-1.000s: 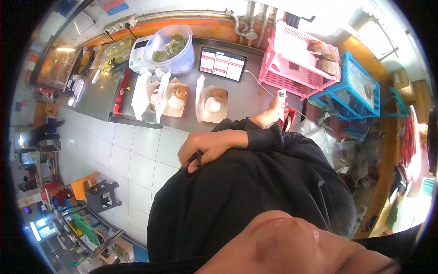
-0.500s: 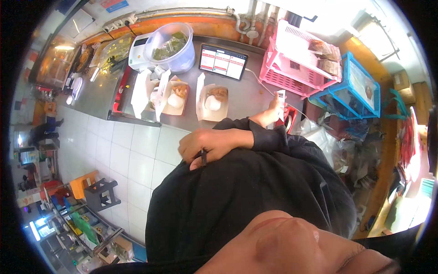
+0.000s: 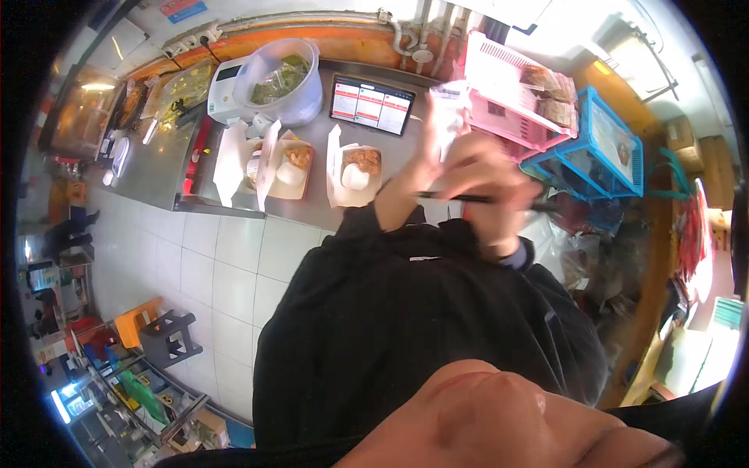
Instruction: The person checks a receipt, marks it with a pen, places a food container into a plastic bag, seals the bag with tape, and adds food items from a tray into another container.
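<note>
My left hand (image 3: 424,160), raised over the counter right of the tablet (image 3: 370,108), is closed on a white paper slip (image 3: 449,101) that stands up from its fingers. Just right of it and nearer my body, my right hand (image 3: 493,178) is blurred by motion. A thin black pen (image 3: 456,197) lies across it, gripped in the fingers. Left of my hands stands an open takeaway box (image 3: 355,173) with white rice and a brown topping. A second open box (image 3: 292,170), with similar food, is further left, against another white box (image 3: 234,168).
Behind the boxes are a clear tub (image 3: 300,105) with bagged greens and a white scale (image 3: 226,92). A pink basket (image 3: 507,117) and a blue rack (image 3: 605,148) stand at the right. Plastic stools (image 3: 168,335) are on the tiled floor at left.
My left hand has lifted the white slip up and to the left. My right hand, with the pen, has swung from the left across to the right, beside the left hand.
</note>
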The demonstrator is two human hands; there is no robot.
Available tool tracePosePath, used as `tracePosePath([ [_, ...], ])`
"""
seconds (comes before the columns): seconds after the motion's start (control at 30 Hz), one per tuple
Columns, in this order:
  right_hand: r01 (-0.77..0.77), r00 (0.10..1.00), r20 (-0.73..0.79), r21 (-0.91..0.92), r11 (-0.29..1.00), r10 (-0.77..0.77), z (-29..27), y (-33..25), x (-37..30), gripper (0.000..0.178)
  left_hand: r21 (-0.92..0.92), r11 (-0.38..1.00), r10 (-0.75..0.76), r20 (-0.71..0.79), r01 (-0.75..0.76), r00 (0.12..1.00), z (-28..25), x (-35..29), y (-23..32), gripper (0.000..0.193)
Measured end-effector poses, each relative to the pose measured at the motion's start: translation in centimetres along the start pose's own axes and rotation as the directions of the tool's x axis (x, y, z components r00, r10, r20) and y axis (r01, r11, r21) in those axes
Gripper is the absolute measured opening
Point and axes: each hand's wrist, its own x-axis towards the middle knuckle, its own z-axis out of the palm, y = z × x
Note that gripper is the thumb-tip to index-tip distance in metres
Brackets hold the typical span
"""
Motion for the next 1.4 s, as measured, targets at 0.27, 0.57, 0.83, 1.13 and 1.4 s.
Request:
tracePosePath([
  [0.27, -0.018, 0.899, -0.437, 0.023, 1.000, 0.026, -4.0, -4.1, 0.1, 0.071, 0.092, 0.954, 0.194, 0.537, -0.285, 0.821, 13.4, -10.4, 4.8, 0.067],
  [0.57, -0.118, 0.951, -0.285, 0.017, 0.993, 0.118, -2.2, -3.8, 0.3, 0.017, 0.068, 0.969, 0.167, 0.529, -0.238, 0.832, 13.7, -11.7, 4.1, 0.069],
  [0.83, 0.049, 0.956, -0.295, 0.148, 0.988, -0.003, -2.8, -3.4, 0.0, 0.017, 0.041, 0.970, 0.172, 0.574, -0.238, 0.800, 14.0, -11.4, 3.7, 0.070],
  [1.13, -0.251, 0.954, -0.202, -0.138, 0.958, 0.221, -1.6, -4.3, 0.1, 0.018, 0.028, 0.972, 0.192, 0.471, -0.232, 0.861, 13.4, -11.6, 3.3, 0.071],
  [1.4, -0.034, 0.982, -0.191, -0.228, 0.973, -0.011, -2.1, -2.3, -0.1, 0.011, -0.007, 0.982, 0.169, 0.499, -0.191, 0.850, 13.6, -11.4, 3.3, 0.072],
])
